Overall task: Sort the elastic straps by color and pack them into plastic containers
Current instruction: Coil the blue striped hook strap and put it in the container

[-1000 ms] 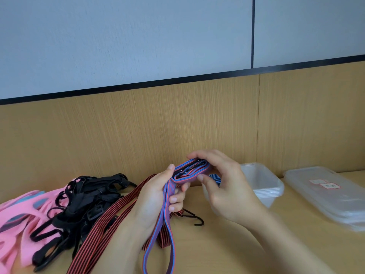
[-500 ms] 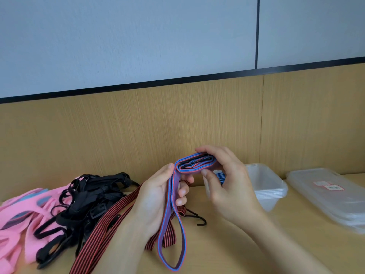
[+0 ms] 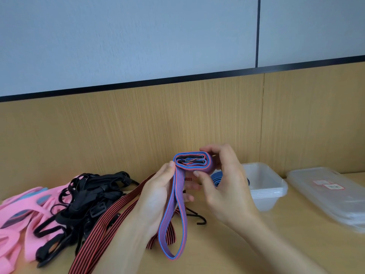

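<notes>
A blue-and-red striped elastic strap (image 3: 192, 162) is wound into a flat roll held above the desk. My right hand (image 3: 223, 186) pinches the roll between thumb and fingers. My left hand (image 3: 158, 192) holds the strap just below the roll, thumb against it, and the loose end hangs down as a loop (image 3: 172, 230). Behind my right hand stands a stack of clear plastic containers (image 3: 264, 186) with a blue strap (image 3: 216, 177) partly visible inside.
On the left lie pink straps (image 3: 17, 212), a tangle of black straps (image 3: 83, 198) and a red-and-black striped strap (image 3: 110, 218) with a black hook (image 3: 198, 217). A stack of clear lids (image 3: 333, 196) lies at the right. A wooden panel rises behind the desk.
The roll has grown and the hanging loop has shortened as the strap was wound up. Both hands rose slightly with it.
</notes>
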### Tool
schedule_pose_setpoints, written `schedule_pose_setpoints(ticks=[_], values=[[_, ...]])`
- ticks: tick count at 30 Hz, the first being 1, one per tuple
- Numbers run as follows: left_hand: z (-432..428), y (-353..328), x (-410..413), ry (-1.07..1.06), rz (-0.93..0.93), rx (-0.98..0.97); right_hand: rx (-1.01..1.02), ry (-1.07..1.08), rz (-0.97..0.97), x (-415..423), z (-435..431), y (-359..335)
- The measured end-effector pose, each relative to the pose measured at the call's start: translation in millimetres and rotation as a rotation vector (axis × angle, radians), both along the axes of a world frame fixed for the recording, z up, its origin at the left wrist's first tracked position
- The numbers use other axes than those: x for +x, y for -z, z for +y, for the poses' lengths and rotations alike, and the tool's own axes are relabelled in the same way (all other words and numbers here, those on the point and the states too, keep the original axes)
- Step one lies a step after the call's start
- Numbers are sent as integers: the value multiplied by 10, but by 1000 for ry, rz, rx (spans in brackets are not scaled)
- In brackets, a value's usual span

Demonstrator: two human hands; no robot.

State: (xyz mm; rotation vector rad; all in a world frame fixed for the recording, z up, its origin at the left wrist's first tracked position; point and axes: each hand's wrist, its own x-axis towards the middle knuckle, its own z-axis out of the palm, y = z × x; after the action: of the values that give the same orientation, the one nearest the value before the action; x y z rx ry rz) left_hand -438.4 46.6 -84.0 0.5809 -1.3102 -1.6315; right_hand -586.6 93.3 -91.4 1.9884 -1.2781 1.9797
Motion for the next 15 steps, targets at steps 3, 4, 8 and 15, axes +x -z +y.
schedule_pose_setpoints(ticks=[3,4,8,15], values=[[4,3,-14,-8,4,7,-2,19,9,26,4,14],[4,4,-20,-14,16,18,3,20,4,34,4,19],[26,16,-37,21,51,65,24,14,-15,55,8,40],[-45,54,-42,-13,96,64,12,123,29,102,-10,57]])
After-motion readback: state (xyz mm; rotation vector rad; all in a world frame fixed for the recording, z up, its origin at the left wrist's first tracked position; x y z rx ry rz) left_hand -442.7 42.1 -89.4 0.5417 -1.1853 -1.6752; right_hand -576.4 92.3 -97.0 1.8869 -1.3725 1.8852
